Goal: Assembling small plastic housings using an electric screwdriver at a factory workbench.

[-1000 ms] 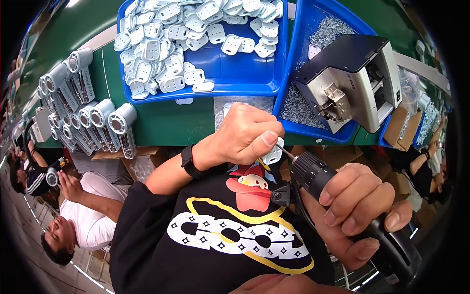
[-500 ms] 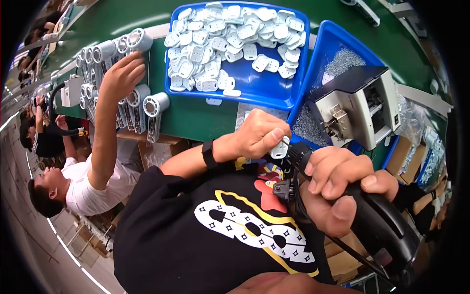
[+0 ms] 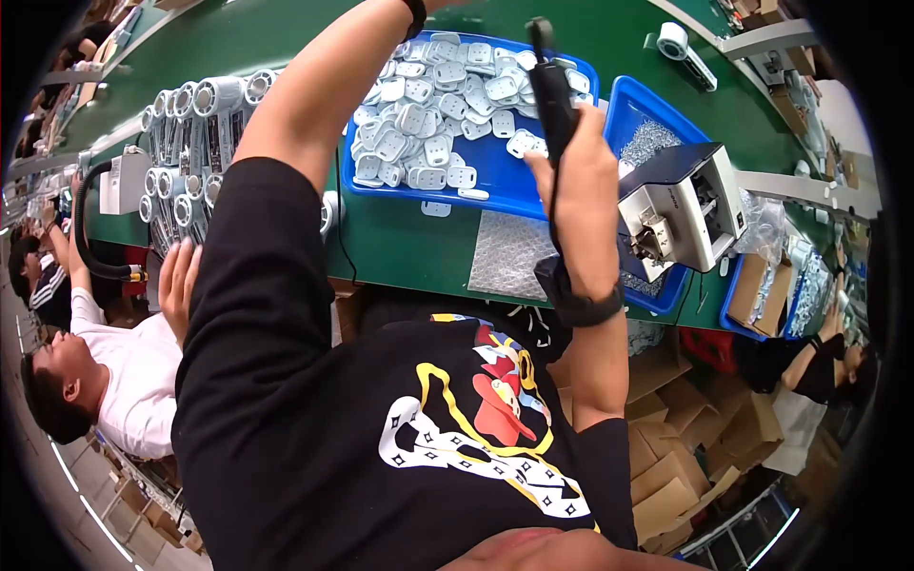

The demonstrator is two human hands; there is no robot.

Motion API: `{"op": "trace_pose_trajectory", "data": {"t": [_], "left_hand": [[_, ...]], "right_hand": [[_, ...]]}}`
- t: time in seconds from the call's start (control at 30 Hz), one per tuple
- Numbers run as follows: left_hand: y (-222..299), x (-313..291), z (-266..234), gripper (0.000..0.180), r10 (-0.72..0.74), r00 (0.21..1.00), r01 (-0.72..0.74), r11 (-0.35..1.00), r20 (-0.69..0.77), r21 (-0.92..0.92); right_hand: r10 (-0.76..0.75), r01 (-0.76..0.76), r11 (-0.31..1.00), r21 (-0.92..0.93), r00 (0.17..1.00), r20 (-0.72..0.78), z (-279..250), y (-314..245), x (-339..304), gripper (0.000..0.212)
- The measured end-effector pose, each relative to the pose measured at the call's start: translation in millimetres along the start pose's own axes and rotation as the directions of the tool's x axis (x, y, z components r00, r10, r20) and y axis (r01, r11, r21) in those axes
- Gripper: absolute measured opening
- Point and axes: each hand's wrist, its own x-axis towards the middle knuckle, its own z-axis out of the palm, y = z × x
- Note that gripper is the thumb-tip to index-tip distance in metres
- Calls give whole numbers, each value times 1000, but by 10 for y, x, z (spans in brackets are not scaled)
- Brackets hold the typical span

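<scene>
My right hand (image 3: 588, 181) is closed around a black electric screwdriver (image 3: 555, 100), held in front of the right part of a blue tray (image 3: 495, 181). The tool's tip points away from me and its cord trails down by my wrist. Many small white plates with holes (image 3: 438, 149) lie heaped in that tray. My left arm (image 3: 319, 90) stretches far forward across the tray's left side. Past its black wristband (image 3: 414, 14) the hand runs out of the top edge, so its fingers and anything in them are hidden.
A blue bin of screws (image 3: 650, 133) stands at the right, with a black-and-white screw feeder (image 3: 685, 209) over it. Bubble wrap (image 3: 505, 252) lies at the table's near edge. White cylindrical-headed units (image 3: 181, 124) stand at the left beside a co-worker's hand (image 3: 177, 285).
My left hand has left the screwdriver's tip and reached forward out of view. My right hand has swung the screwdriver forward over the tray. The co-worker's arm has drawn back.
</scene>
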Motion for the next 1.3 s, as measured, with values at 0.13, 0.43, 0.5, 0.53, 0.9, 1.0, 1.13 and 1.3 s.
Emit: {"op": "trace_pose_trajectory", "data": {"t": [0.13, 0.43, 0.5, 0.53, 0.9, 1.0, 1.13, 1.3], "left_hand": [[-205, -213, 221, 52, 187, 879, -191, 981, -439, 37], [622, -3376, -901, 33, -690, 712, 392, 542, -128, -743], [800, -3976, -567, 38, -677, 704, 636, 735, -213, -235], [830, -4255, -393, 40, -595, 766, 621, 783, -244, 37], [1267, -4139, -510, 46, -485, 872, 45, 221, -70, -974], [1582, -3720, -553, 46, -154, 977, 137, -69, 146, -988], [1926, -3163, -409, 39, 108, 984, -146, 35, -141, -989], [2042, -2597, -233, 32, 486, 853, -329, 215, -191, -920]], "right_hand": [[77, -43, 977, -208, 984, 161, 484, 111, 159, 56], [71, -21, 962, -273, 982, 172, 550, 229, 151, 50], [35, -4, 969, -248, 992, 123, 375, 180, 192, 43], [25, 6, 973, -230, 991, 132, 278, 128, 191, 43], [100, -441, 387, 810, 893, 438, -569, -303, -970, 50], [54, -408, 314, 857, 909, 413, -600, -303, -1126, 57], [244, -413, 345, 843, 907, 344, -601, -124, -1261, 59], [129, -239, 725, 646, 968, 214, -451, 339, -1324, 58]]}}
